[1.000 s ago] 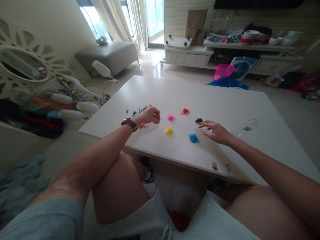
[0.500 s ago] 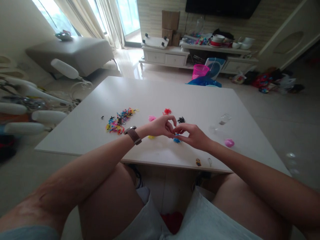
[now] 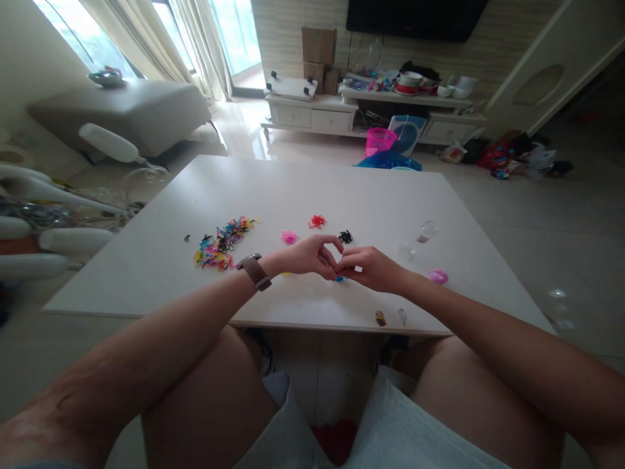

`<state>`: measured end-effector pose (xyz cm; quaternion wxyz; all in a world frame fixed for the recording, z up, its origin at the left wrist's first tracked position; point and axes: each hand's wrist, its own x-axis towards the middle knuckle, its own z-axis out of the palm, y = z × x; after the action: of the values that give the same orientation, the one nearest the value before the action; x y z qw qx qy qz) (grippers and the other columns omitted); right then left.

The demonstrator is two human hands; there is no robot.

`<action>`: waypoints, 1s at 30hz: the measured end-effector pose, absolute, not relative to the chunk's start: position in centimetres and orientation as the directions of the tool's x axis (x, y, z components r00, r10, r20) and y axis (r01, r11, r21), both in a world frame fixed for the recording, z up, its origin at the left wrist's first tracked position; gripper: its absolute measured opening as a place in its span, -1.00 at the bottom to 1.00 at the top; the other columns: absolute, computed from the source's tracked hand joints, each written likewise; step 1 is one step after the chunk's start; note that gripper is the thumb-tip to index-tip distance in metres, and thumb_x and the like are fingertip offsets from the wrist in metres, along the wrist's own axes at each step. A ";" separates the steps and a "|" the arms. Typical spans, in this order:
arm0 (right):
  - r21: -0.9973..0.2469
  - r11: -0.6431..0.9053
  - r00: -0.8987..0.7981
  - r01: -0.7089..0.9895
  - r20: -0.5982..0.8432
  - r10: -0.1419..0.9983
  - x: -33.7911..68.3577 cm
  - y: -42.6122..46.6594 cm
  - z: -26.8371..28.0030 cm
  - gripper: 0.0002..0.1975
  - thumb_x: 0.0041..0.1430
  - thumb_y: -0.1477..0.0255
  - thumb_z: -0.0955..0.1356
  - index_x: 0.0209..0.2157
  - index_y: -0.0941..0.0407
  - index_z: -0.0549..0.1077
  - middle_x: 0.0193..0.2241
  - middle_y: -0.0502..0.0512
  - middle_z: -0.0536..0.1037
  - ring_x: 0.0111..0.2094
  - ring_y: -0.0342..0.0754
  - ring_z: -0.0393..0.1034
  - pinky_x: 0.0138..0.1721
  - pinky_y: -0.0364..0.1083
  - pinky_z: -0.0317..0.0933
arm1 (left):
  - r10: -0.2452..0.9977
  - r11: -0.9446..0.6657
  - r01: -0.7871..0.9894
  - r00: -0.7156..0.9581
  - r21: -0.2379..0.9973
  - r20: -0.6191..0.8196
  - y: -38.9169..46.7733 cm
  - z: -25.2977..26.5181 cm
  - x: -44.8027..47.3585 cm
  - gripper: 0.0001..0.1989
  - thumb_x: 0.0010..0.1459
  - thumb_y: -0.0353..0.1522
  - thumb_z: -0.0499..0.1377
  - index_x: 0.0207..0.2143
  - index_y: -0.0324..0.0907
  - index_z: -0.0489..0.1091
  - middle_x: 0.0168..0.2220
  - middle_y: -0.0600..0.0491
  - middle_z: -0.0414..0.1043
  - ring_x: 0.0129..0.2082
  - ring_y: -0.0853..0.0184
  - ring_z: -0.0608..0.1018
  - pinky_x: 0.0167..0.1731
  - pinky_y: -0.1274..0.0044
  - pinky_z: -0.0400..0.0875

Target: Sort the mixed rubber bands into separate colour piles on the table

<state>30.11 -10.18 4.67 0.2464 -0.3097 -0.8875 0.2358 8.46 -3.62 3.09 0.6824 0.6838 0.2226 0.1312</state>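
Observation:
My left hand (image 3: 315, 255) and my right hand (image 3: 372, 268) meet fingertip to fingertip above the white table (image 3: 293, 189). Both are closed in a pinch, and whatever lies between the fingers is too small to make out. Partly hidden below them is a blue pile of small bands (image 3: 340, 279). Just beyond the hands lie a black pile (image 3: 346, 236), a red pile (image 3: 317, 221) and a pink pile (image 3: 289, 237). A bit of yellow shows under my left wrist. Further left spreads a mixed heap of coloured bands (image 3: 225, 242).
On the right of the table are a clear plastic container (image 3: 428, 230) and a pink object (image 3: 438, 276). A small yellow cartoon figure (image 3: 380, 318) and a clear piece (image 3: 402, 316) lie by the near edge. Behind the table stands a pink basket (image 3: 381, 140).
The view has shifted slightly, so the scene sits further left. My hands stay together at the fingertips; the right hand's fingers have closed in more and cover more of the blue pile.

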 end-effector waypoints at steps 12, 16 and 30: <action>-0.549 0.667 -0.605 0.503 0.327 0.726 30.5 -9.6 4.7 -0.85 0.27 0.50 0.37 -0.36 0.15 0.59 -0.41 0.09 0.55 -0.42 -0.13 0.41 -0.35 -0.15 0.25 | 0.673 -0.078 0.258 0.726 0.963 -0.140 -1.1 4.4 5.9 -0.57 -0.17 -0.35 0.49 -0.23 -0.25 0.46 -0.36 -0.09 0.63 -0.31 0.21 0.66 -0.28 0.45 0.53; -0.580 0.616 -0.553 0.533 0.312 0.773 30.9 -9.3 4.8 -0.85 0.27 0.46 0.37 -0.35 0.15 0.58 -0.41 0.10 0.55 -0.43 -0.12 0.41 -0.36 -0.14 0.27 | 0.914 -0.124 0.412 0.401 0.903 -0.058 1.9 3.1 3.1 -0.67 -0.14 -0.32 0.44 -0.30 -0.25 0.50 -0.35 -0.10 0.63 -0.38 0.25 0.62 -0.41 0.51 0.45; -0.569 0.571 -0.503 0.591 0.293 0.813 32.9 -7.9 3.6 -0.84 0.24 0.43 0.37 -0.32 0.16 0.62 -0.45 0.09 0.54 -0.46 -0.13 0.39 -0.36 -0.13 0.25 | 0.973 -0.095 0.548 0.228 0.831 -0.039 4.9 -0.3 0.8 -0.74 -0.19 -0.31 0.39 -0.40 -0.24 0.51 -0.46 -0.03 0.56 -0.47 0.33 0.56 -0.50 0.57 0.37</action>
<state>32.88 -7.91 3.55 0.2739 -0.4165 -0.8430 0.2023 0.83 4.90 -0.26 0.3800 0.6853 0.5550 0.2793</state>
